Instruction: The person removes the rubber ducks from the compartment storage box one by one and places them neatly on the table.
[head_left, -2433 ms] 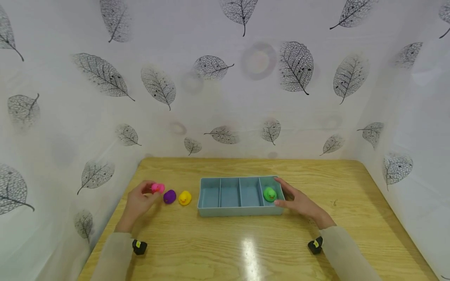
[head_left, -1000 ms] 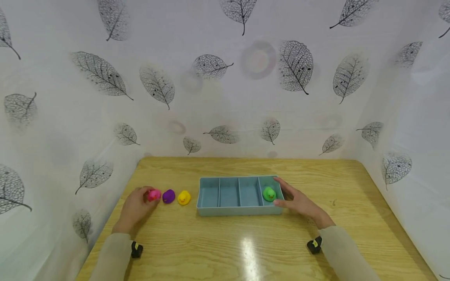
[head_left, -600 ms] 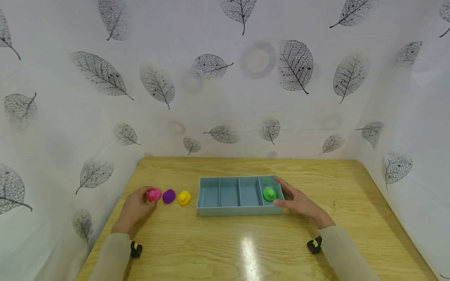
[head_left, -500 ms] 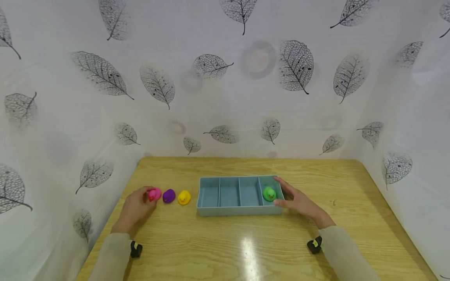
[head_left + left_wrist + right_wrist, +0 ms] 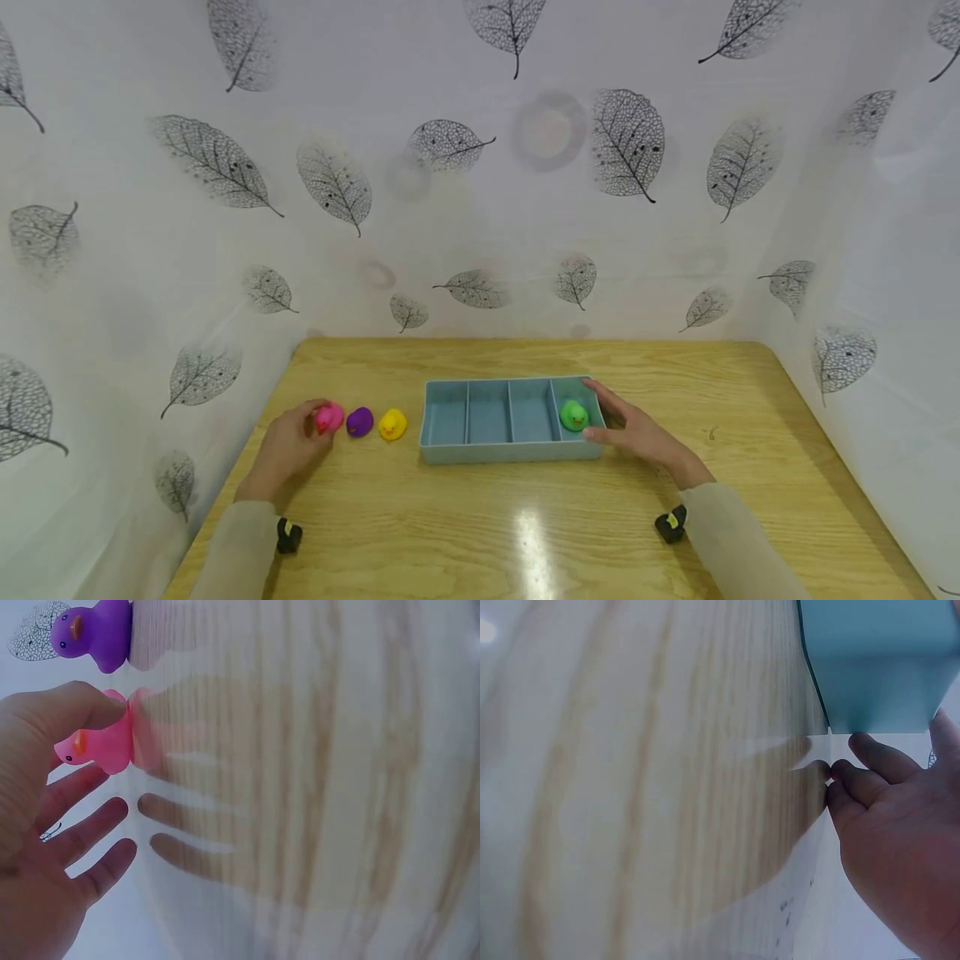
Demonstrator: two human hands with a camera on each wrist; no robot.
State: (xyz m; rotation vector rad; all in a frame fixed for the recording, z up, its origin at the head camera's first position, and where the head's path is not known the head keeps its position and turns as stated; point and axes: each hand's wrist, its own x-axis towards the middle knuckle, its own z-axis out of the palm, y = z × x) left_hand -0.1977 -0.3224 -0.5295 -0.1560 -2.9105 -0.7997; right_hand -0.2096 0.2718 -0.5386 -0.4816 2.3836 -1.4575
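Note:
At the left of the table, my left hand (image 5: pixel 288 446) pinches a pink rubber duck (image 5: pixel 330 417) between thumb and fingers. In the left wrist view the pink duck (image 5: pixel 112 746) sits upright on the wood, its other side hidden by the thumb, while the remaining fingers are spread. Right beside it stand a purple duck (image 5: pixel 360 422) and a yellow duck (image 5: pixel 392 424), in a row. My right hand (image 5: pixel 637 429) holds the right end of a blue-green divided tray (image 5: pixel 510 452), thumb at the front corner and a finger at the back. A green duck (image 5: pixel 574 415) is in the tray's rightmost compartment.
The tray stands on a light wooden table (image 5: pixel 450 525), to the right of the duck row. White sheeting with a leaf print (image 5: pixel 480 208) encloses the table at the back and both sides. A small black device (image 5: pixel 671 524) is on each wrist.
My left hand has lowered the pink duck from above the table onto the wood, at the left end of the row. During the last second hands and ducks have hardly moved.

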